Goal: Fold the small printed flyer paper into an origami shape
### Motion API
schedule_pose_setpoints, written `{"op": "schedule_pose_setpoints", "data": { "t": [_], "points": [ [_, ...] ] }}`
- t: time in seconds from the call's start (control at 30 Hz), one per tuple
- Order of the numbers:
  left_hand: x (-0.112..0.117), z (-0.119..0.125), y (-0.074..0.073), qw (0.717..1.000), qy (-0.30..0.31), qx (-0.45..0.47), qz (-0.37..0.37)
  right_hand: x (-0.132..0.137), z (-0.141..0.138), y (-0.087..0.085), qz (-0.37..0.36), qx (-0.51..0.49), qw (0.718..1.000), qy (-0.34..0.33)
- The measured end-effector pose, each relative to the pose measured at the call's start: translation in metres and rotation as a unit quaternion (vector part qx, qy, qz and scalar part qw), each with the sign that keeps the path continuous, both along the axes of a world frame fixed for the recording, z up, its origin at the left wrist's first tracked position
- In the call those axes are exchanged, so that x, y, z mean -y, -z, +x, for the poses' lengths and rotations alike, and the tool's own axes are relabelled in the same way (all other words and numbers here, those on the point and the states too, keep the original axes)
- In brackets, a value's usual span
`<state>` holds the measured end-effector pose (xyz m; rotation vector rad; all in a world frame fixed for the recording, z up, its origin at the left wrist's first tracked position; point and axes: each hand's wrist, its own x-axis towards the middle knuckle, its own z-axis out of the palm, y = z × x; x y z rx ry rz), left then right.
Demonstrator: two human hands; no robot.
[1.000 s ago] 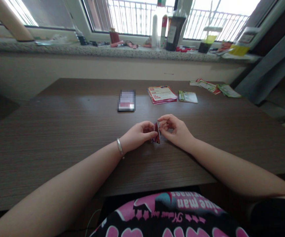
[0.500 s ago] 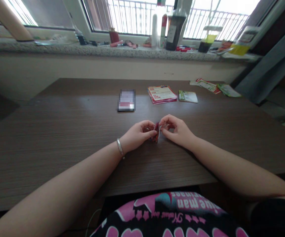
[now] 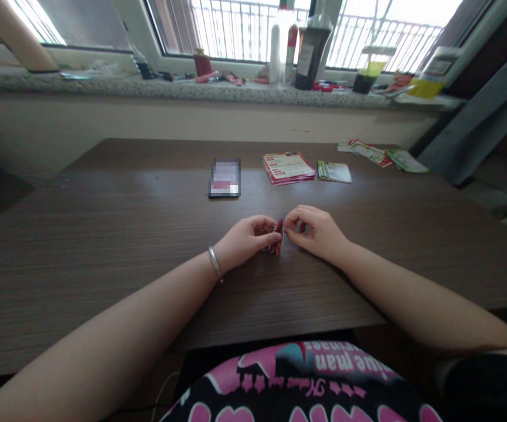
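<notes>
Between my two hands, low over the table, is a small dark-red piece with a patterned, pleated look, perhaps folded paper (image 3: 278,246). My left hand (image 3: 248,237) pinches it between thumb and fingers from the left and wears a silver bangle (image 3: 214,263) at the wrist. On the other side, my right hand (image 3: 315,231) has thumb and fingertips closed at the piece's right edge. Whether those fingertips grip the piece itself or something thin beside it is too small to make out.
Beyond my hands lie a blurred-out phone-like rectangle (image 3: 224,179), a stack of printed cards (image 3: 288,167) and a smaller stack (image 3: 334,172). Loose green and red packets (image 3: 371,153) sit at the table's (image 3: 104,234) back right. Bottles (image 3: 312,55) stand along the windowsill (image 3: 235,91).
My right hand has shifted very slightly, its fingertips now more closed against the folded piece. The piece has turned a little; my left hand keeps its hold.
</notes>
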<state>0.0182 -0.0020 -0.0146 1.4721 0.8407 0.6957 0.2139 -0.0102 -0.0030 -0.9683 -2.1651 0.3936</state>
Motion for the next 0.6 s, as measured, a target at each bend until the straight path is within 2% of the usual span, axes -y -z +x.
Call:
{"op": "schedule_pose_setpoints", "data": {
  "t": [0.23,0.43,0.6],
  "points": [
    [0.0034,0.0009,-0.0077,0.996,-0.021,-0.076,0.046,0.0023,-0.0019,0.0017,0.069,0.037,0.997,0.02],
    [0.0054,0.0023,-0.0075,0.997,-0.016,-0.06,0.036,0.0044,-0.0033,0.0017,0.124,0.064,0.99,0.025],
    [0.0065,0.003,-0.0066,0.999,-0.016,-0.042,0.02,0.0047,-0.0022,0.0015,0.121,0.064,0.99,0.018]
  ]
}}
